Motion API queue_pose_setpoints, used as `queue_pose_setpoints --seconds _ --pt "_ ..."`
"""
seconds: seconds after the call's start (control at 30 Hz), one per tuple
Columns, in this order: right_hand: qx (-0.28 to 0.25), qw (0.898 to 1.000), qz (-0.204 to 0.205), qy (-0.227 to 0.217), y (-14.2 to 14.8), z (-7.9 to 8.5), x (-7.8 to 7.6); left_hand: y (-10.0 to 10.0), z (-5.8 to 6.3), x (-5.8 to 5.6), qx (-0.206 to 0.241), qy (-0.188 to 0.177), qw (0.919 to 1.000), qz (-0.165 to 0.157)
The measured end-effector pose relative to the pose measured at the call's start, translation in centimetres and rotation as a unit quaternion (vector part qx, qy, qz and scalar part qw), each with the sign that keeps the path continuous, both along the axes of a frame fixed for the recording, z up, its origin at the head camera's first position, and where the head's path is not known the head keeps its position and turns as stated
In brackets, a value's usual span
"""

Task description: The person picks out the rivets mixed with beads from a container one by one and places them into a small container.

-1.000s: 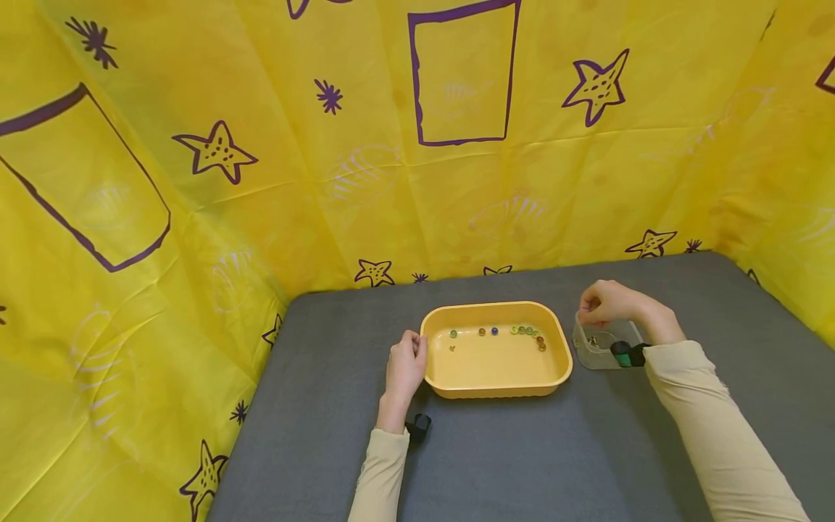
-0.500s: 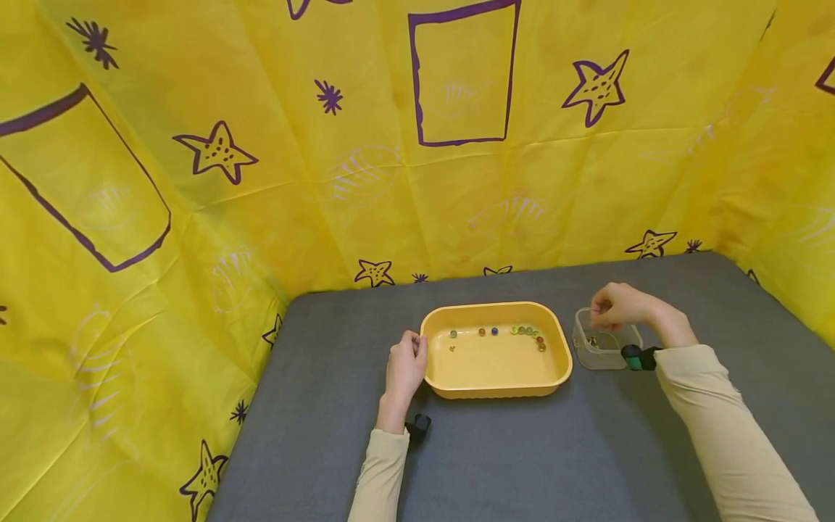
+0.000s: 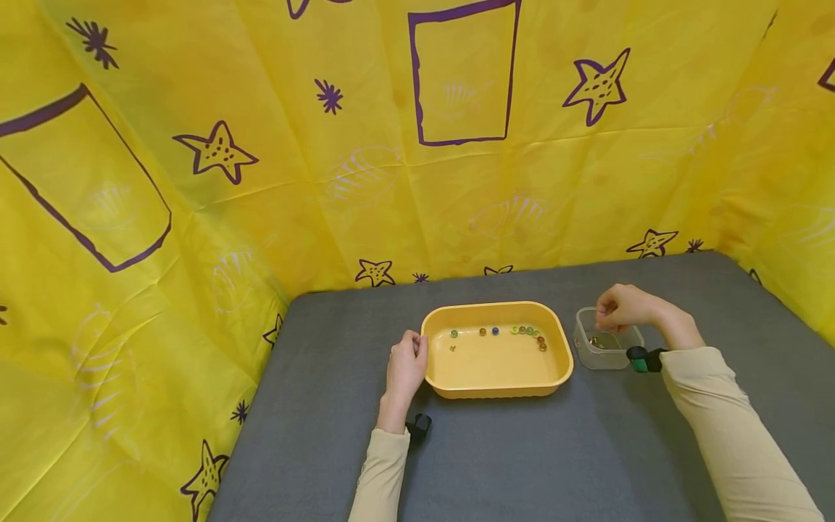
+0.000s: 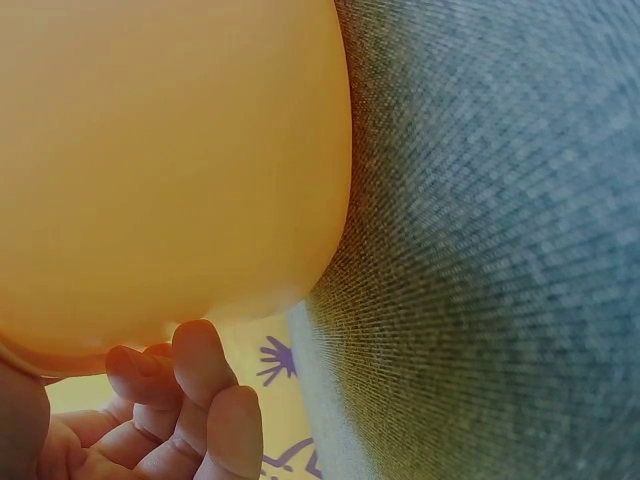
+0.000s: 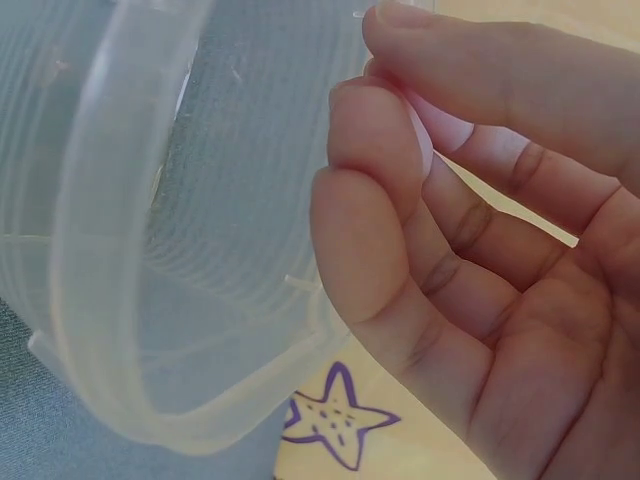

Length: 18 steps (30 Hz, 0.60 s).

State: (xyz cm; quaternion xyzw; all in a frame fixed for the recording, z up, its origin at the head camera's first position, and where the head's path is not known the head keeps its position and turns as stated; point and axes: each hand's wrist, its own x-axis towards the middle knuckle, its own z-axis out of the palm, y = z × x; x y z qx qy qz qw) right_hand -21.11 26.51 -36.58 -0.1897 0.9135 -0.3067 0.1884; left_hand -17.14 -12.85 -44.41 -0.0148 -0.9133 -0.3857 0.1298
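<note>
At the left end of a yellow tray (image 3: pixel 499 371), my left hand (image 3: pixel 406 366) grips the rim, its fingers bent against the outer wall in the left wrist view. Inside the tray are a lone green marble (image 3: pixel 454 333), a brown marble (image 3: pixel 483 332), a blue marble (image 3: pixel 496 331), a group of green marbles (image 3: pixel 523 330) and brown ones beside it. A tiny gold-coloured piece (image 3: pixel 453 349) lies near the left. Over a clear plastic box (image 3: pixel 603 361) is my right hand (image 3: pixel 625 304), thumb tip near curled fingers; whether something is between them is hidden. Small shiny pieces (image 3: pixel 596 342) lie in the box.
Both containers stand on a grey cloth-covered table (image 3: pixel 496 464), with the clear box just right of the tray. Yellow patterned curtains (image 3: pixel 365 188) rise behind the table and at both sides.
My right hand has shifted a little to the right, from the clear box's left side to over its middle. My left hand and the tray have stayed put.
</note>
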Motion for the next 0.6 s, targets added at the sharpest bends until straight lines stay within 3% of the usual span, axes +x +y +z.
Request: queue_pose_setpoints --seconds 0.6 --pt "0.005 1.000 0.006 0.011 -0.83 0.35 -0.24 -0.10 -0.18 -0.13 0.003 -0.003 1.0000 -0.005"
